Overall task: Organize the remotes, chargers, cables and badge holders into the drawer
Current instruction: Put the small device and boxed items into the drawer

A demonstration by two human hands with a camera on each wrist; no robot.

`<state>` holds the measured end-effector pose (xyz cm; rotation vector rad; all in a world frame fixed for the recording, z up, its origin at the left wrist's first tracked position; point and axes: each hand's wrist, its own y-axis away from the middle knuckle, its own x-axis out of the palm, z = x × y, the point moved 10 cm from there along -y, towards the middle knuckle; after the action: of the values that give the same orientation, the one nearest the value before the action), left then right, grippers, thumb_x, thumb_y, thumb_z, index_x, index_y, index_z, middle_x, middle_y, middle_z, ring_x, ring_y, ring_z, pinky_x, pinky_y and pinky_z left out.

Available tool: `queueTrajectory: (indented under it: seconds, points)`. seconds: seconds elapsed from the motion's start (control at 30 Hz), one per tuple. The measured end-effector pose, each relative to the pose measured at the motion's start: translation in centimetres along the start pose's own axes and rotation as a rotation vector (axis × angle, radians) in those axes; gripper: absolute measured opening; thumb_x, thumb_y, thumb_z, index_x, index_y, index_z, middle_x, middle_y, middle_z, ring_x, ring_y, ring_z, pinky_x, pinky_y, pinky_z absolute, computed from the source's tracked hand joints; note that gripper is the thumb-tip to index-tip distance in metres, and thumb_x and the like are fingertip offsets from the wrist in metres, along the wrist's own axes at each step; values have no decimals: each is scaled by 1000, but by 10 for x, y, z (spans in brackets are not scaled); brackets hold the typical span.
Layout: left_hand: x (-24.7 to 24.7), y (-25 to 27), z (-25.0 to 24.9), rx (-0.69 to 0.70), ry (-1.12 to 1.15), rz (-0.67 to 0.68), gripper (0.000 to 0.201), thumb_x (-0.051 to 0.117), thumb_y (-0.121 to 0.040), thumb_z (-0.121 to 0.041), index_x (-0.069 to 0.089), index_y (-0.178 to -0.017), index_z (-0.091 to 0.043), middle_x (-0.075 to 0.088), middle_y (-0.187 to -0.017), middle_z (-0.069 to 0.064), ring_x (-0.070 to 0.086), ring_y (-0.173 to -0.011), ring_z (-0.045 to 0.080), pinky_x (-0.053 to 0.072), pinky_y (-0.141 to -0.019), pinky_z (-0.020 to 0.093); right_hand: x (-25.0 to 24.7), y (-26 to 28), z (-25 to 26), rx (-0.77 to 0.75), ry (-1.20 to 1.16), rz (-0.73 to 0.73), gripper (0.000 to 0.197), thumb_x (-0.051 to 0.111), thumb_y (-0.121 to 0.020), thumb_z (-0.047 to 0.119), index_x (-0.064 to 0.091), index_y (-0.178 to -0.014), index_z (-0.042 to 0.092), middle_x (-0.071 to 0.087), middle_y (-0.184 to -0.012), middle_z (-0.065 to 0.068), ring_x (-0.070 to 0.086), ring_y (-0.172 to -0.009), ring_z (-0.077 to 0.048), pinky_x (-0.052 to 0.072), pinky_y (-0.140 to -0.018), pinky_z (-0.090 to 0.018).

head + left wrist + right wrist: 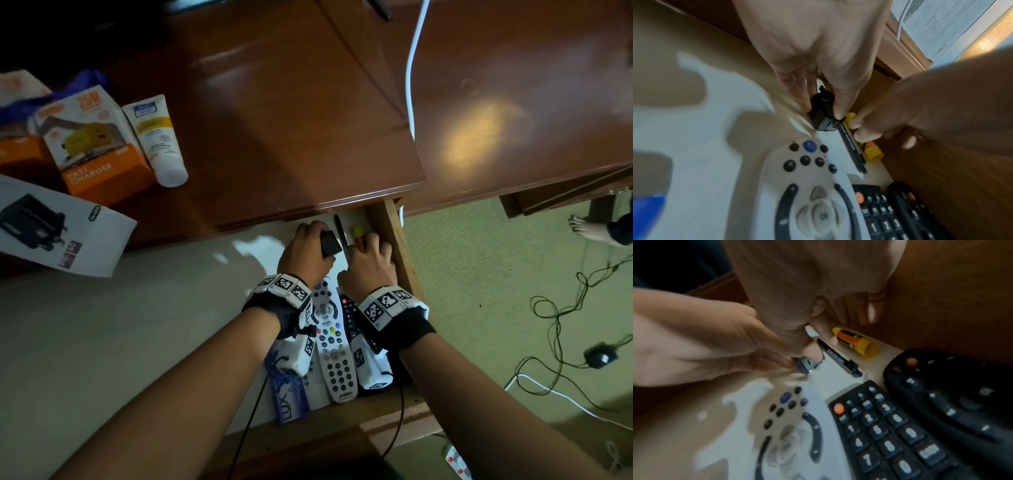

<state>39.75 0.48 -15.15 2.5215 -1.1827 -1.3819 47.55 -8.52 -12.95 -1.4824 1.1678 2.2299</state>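
Head view: drawer (394,240) holds white remote (334,346), black remote (350,315), pen (340,229); left hand (305,250) grips black charger (330,244); right hand (368,265) curled, grasp unclear.

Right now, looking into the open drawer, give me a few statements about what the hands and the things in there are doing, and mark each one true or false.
1. The left hand grips a black charger. True.
2. The white remote lies on the desk top. False: it lies in the drawer, beside a black remote.
3. A black pen lies next to a yellow and orange tube by the drawer's right wall. True.
4. The right hand holds the white remote. False: its fingers are at the pen and tube, at the back of the drawer.
5. The fast charger box sits in the drawer. False: it stands on the desk.
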Motion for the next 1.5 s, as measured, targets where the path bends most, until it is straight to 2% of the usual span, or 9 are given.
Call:
queueTrajectory:
  seconds: [0.2, 0.3, 0.4, 0.5, 0.83, 1.03, 1.23, 1.37, 1.5]
  points:
    - [12, -9, -14, 54, -58, 36, 50, 65, -81, -10, 50, -129, -17, 46, -130, 10, 53, -112, 33, 44, -93, 38, -80, 39, -22, -27, -213, -524, 37, 59, -78, 10, 59, -114, 2, 52, -117, -15, 43, -106, -31, 37, -90, -34]
    - [20, -10, -22, 73, -54, 67, 50, 66, -82, -13, 52, -129, -20, 46, -128, 9, 54, -110, 32, 46, -93, 38, -76, 33, -60, 144, -227, -359, 39, 56, -82, 13, 53, -120, 2, 53, -116, -15, 47, -104, -31, 38, -87, -37]
    - [28, -9, -29, 89, -57, 75, 49, 64, -82, -13, 52, -129, -21, 46, -127, 8, 56, -107, 33, 46, -92, 38, -62, 24, -73, 148, -232, -229, 16, 53, -88, 14, 63, -96, 6, 58, -91, -10, 56, -84, -27, 39, -71, -29]
    - [36, -8, -36, 103, -62, 82, 49, 63, -83, -13, 52, -130, -23, 46, -127, 7, 56, -107, 32, 45, -91, 37, -59, 21, -76, 138, -184, -193, 17, 52, -84, 10, 65, -95, 11, 52, -83, -5, 49, -75, -24, 36, -70, -27]
    - [43, -3, -46, 132, -94, 77, 57, 62, -82, -9, 47, -135, -21, 44, -133, 7, 54, -112, 31, 44, -91, 36, -60, 23, -70, 136, -159, -204, 26, 53, -82, 11, 63, -106, 9, 55, -96, -8, 58, -93, -32, 46, -80, -34]
    - [45, 10, -48, 120, -65, 143, 80, 69, -78, -17, 27, -146, -20, 31, -144, 6, 49, -120, 28, 44, -94, 34, -60, 25, -71, 125, -192, -207, 26, 53, -82, 7, 64, -105, 10, 55, -94, -6, 57, -92, -31, 48, -82, -37]
    - [14, 44, -30, 45, 39, 72, 60, 67, -81, -24, 41, -135, -23, 33, -140, -1, 56, -107, 24, 48, -91, 36, -46, 25, -75, 163, -257, -135, 30, 50, -86, 8, 56, -116, 8, 54, -109, -12, 51, -108, -35, 44, -92, -41]
    - [-29, 74, 0, -10, 135, -49, 39, 66, -84, -23, 54, -121, -22, 43, -128, -3, 55, -98, 14, 47, -88, 28, -47, 30, -66, 202, -316, -91, 47, 52, -83, 14, 47, -129, 7, 45, -127, -17, 39, -119, -36, 37, -101, -45]
    - [-91, 102, 28, -21, 193, -229, 27, 69, -82, -16, 63, -108, -16, 53, -115, 1, 58, -89, 14, 48, -81, 27, -69, 41, -18, 83, -280, -279, 50, 58, -80, 22, 44, -125, 8, 38, -131, -19, 33, -121, -39, 35, -99, -49]
